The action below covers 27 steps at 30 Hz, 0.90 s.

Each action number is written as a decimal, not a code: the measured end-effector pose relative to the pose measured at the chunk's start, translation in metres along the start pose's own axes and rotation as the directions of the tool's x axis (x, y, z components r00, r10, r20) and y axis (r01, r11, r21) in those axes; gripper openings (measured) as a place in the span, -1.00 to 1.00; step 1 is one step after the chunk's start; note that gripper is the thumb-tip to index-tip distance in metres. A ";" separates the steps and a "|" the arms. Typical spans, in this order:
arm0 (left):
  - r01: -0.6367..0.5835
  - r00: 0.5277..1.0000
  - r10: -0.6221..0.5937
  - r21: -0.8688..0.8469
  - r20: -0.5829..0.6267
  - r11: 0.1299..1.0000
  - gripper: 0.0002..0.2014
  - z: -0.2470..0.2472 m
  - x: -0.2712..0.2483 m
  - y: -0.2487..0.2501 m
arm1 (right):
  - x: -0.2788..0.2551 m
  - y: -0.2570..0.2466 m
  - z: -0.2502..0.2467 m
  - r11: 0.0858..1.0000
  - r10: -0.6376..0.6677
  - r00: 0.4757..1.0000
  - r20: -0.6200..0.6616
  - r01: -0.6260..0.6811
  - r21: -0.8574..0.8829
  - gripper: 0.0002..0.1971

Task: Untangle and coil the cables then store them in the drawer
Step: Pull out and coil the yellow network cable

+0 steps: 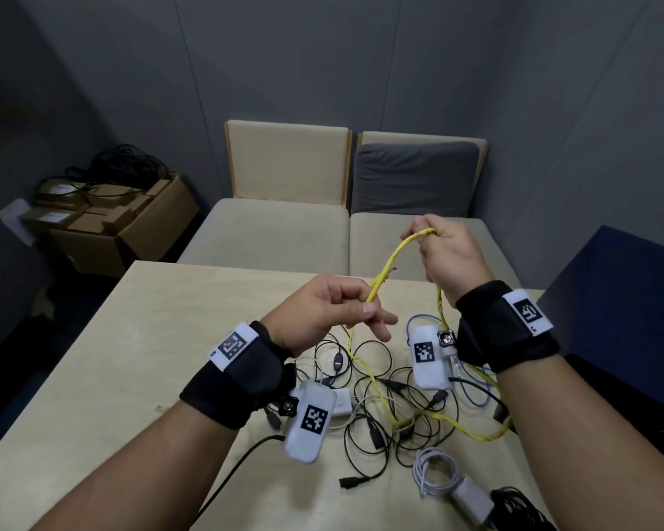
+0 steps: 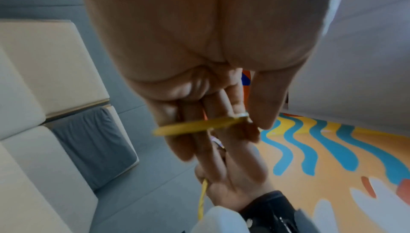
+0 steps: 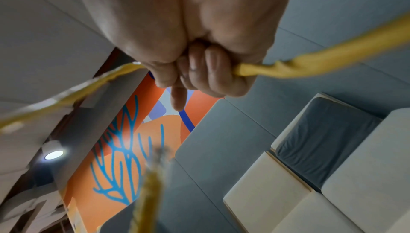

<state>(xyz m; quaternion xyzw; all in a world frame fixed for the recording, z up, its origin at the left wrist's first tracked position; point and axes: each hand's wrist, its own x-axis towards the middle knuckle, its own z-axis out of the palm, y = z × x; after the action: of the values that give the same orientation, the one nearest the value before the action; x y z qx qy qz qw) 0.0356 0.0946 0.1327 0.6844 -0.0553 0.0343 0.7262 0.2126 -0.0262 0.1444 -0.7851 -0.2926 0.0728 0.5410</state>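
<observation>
Over the surface (image 1: pixel 131 377), left hand (image 1: pixel 322 312) and right hand (image 1: pixel 453 254) grip the yellow cable (image 1: pixel 390 264); tugging may tighten the tangle (image 1: pixel 399 419) at lower centre

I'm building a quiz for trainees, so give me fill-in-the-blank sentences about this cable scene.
The left hand and right hand both hold a cable coloured ____.
The tangled black cables lie on the ____.
The cushion on the sofa is ____.
Missing words: yellow; table; grey.
</observation>
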 end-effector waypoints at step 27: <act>-0.170 0.853 0.109 -0.074 -0.510 0.983 -0.42 -0.023 0.023 0.002 | -0.080 0.003 0.043 0.822 0.079 0.847 0.526 0.243 -0.514 -0.84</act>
<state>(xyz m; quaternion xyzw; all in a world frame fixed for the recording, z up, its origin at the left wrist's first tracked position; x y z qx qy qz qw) 0.0586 0.1173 0.1362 0.6024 0.0848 0.2611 0.7495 0.1301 -0.0351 0.1077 -0.8444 -0.4721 0.1705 0.1869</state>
